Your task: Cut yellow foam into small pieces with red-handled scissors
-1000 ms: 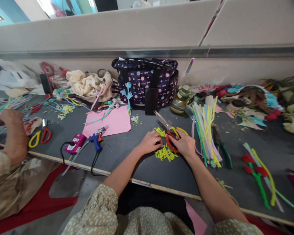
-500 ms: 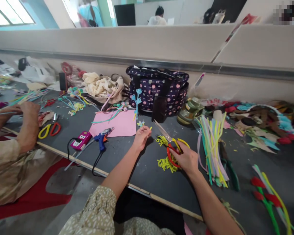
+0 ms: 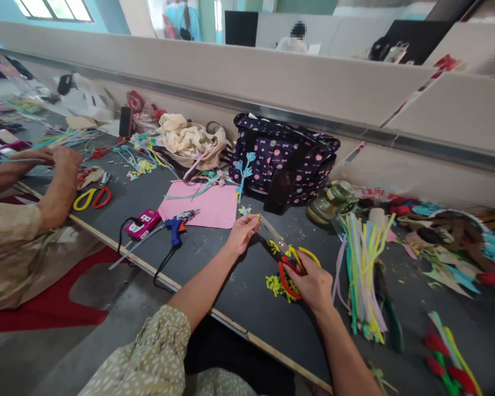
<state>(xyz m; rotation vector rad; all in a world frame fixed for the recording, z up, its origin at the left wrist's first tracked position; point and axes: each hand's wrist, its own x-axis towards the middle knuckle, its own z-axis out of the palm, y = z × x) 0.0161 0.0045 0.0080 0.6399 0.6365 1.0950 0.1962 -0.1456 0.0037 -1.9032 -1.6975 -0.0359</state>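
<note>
A dark grey, matte table (image 3: 247, 291) with a pale wooden edge carries the work, and a dark purple, pattern-dotted fabric bag (image 3: 268, 146) stands on it. Behind the bag runs a long cream partition (image 3: 334, 88) with a grey metal strip; beyond that are a person in white and, far to the bag's left, a bright window (image 3: 58, 8). A flat pink sheet (image 3: 214, 203) lies before the bag's left end, and a bundle of pastel fuzzy stems (image 3: 365, 269) lies to its right and nearer. A co-worker's hands (image 3: 66, 157) are well left of the bag.

The metal scissors with one red and one yellow handle (image 3: 279, 237) are in front of the bag, long axis slanting, tips pointing away and leftward, handles nearer and rightward. The right hand (image 3: 313, 283) grips these handles; the left hand (image 3: 242, 235) pinches a tiny yellow piece (image 3: 258, 218) at the blade tips. Whether the blades meet, I cannot tell. The hands are apart, with short yellow fuzzy cuttings (image 3: 277, 285) between them, farther from the bag than the tips.
</note>
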